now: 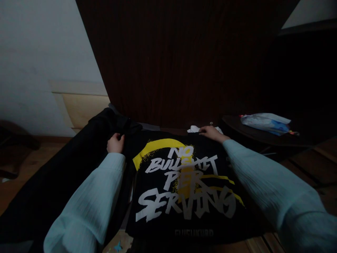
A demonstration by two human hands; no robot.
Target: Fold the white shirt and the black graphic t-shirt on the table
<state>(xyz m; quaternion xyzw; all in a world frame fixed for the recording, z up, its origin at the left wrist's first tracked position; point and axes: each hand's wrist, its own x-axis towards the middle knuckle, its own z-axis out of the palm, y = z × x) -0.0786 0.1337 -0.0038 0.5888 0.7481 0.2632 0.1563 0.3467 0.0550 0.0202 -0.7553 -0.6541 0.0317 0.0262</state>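
Note:
A black T-shirt [163, 179] lies spread in front of me, with large white and grey lettering and yellow print across it. My left hand [116, 143] is closed at its far left corner, the fingers curled on the dark cloth. At the far right edge, my right hand [211, 133] pinches the T-shirt's border between thumb and fingers. A crumpled white cloth [193, 129] shows just behind and beneath the right hand. Dim light hides the exact folds in both grips.
Long black clothing [58, 165] is draped to the left of the T-shirt. A dark wooden panel [179, 63] rises straight ahead. On a dark round seat [231, 126] at the right lies a white and blue plastic package [265, 123]. A pale wall [39, 52] stands at the left.

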